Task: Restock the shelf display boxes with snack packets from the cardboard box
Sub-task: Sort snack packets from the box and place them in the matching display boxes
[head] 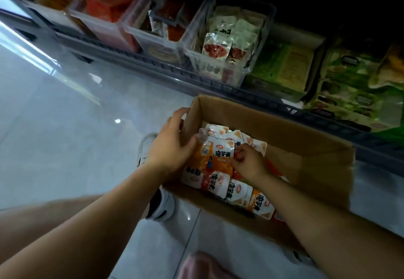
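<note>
Cardboard box (pixel 306 147) open-topped, walled all round; display boxes (pixel 194 38) just behind, floor (pixel 65 136) left.

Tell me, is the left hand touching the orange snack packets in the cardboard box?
Touching. The head view shows the left hand with its thumb pressed onto the orange packets inside the cardboard box, with no gap between them.

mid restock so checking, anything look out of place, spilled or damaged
Nothing spilled or torn. White-and-red snack packets in the clear plastic shelf bin lie jumbled at mixed angles, like the orange-and-white packets in the brown cardboard box.
</note>
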The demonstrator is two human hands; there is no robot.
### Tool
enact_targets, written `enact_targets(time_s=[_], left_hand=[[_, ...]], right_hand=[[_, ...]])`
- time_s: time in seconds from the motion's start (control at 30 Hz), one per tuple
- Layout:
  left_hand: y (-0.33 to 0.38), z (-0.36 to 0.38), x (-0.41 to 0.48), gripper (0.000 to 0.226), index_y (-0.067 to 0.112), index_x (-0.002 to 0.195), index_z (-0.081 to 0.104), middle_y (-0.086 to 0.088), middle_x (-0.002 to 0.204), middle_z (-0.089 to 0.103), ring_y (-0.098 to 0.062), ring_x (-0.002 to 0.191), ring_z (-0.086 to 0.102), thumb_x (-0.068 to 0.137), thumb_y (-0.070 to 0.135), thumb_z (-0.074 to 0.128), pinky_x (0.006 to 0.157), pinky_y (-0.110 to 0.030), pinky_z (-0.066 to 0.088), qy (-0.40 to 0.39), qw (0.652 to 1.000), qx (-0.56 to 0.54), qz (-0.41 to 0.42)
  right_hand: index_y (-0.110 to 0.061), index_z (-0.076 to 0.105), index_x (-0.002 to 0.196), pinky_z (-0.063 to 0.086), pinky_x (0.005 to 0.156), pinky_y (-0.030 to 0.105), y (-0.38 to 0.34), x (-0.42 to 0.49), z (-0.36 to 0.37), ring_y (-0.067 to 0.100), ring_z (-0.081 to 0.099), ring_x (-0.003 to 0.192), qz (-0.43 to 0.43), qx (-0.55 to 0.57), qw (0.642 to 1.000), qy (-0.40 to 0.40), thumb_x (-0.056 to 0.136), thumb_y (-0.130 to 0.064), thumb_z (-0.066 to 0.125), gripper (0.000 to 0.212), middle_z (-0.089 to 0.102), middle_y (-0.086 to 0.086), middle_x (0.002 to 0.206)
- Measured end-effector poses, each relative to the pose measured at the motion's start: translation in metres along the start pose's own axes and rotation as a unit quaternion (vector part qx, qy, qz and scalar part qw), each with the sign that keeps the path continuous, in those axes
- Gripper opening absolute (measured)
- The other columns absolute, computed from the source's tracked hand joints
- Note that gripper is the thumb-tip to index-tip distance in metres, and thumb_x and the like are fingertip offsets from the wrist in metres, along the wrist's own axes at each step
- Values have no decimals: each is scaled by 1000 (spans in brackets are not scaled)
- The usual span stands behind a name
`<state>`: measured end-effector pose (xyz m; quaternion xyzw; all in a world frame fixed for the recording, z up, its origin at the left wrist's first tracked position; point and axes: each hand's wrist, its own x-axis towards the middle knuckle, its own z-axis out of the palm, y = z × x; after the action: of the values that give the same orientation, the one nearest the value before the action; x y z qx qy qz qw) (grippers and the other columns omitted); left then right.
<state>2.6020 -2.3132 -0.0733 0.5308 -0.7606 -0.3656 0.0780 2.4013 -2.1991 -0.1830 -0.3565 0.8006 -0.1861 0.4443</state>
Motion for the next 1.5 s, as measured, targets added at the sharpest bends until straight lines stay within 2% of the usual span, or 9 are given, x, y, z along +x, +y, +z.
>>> enact_targets(time_s=[0.2, 0.3, 0.37, 0.57, 0.7, 0.93, 1.1, 1.33, 1.5], left_hand=[[-3, 1, -10, 61, 44, 146, 35, 9, 140, 54, -5, 115, 55, 94, 45, 68, 84, -16, 45, 6, 997, -76, 1], [-4, -1, -15, 53, 42, 140, 44, 12, 137, 53, -6, 119, 56, 93, 45, 68, 98, -31, 54, 13, 993, -117, -4], [1, -3, -21, 45, 43, 133, 48, 14, 135, 51, -4, 118, 54, 93, 46, 69, 102, -34, 52, 26, 990, -137, -6], [19, -8, -29, 38, 26, 121, 69, 10, 138, 51, -3, 111, 60, 89, 45, 77, 101, -32, 55, -22, 963, -263, -52], [15, -16, -30, 23, 11, 109, 71, -4, 109, 76, -21, 90, 76, 93, 27, 76, 74, -33, 63, 27, 912, -388, -132], [-19, -33, -17, 17, 12, 108, 65, -8, 105, 78, -23, 90, 77, 97, 24, 69, 79, -41, 62, 60, 857, -462, -220], [-32, -25, -20, 22, 8, 113, 65, -11, 107, 78, -26, 93, 77, 97, 22, 70, 82, -44, 62, 58, 845, -477, -235], [-29, -24, -21, 22, 11, 114, 64, -2, 102, 80, -22, 92, 78, 97, 23, 69, 80, -40, 63, 65, 844, -481, -229], [-27, -23, -21, 17, 14, 109, 64, 0, 100, 80, -21, 90, 78, 97, 24, 69, 76, -37, 63, 71, 851, -471, -224]], right_hand=[[-14, 58, 82, 44, 73, 30, -9, 6, 13, 19, 56, 76, 37, 62, 997, 20, 91, -14, 71, 16, 58, 0, 77], [-18, 59, 101, 56, 81, 42, -27, -5, -6, 24, 65, 91, 20, 142, 989, 24, 100, -19, 59, 2, 67, 5, 102], [-28, 55, 112, 60, 85, 49, -49, -17, -25, 22, 67, 102, 18, 227, 973, 19, 102, -19, 54, 13, 66, 2, 118], [-17, 64, 110, 61, 65, 36, -117, -56, -56, 24, 75, 88, -65, 365, 927, -48, 99, -12, 59, 13, 75, 8, 106], [-9, 65, 111, 61, 72, 33, -132, -56, -49, 22, 73, 88, -60, 372, 921, -97, 99, -22, 59, 18, 75, 9, 102], [-18, 68, 94, 61, 82, 40, -70, -10, -1, 24, 70, 91, 106, 176, 978, -41, 97, -14, 63, 7, 71, 10, 109], [-13, 62, 105, 57, 89, 49, -63, 16, 51, 30, 65, 98, 110, 109, 988, -19, 86, -31, 78, 31, 63, 7, 100], [-11, 64, 66, 60, 81, 48, -61, 24, 62, 31, 71, 79, 145, 145, 979, 16, 81, -28, 84, 30, 69, 8, 74], [-6, 63, 95, 60, 64, 38, -62, 24, 65, 23, 69, 63, 162, 196, 967, 4, 82, -20, 83, 27, 72, 15, 87]])
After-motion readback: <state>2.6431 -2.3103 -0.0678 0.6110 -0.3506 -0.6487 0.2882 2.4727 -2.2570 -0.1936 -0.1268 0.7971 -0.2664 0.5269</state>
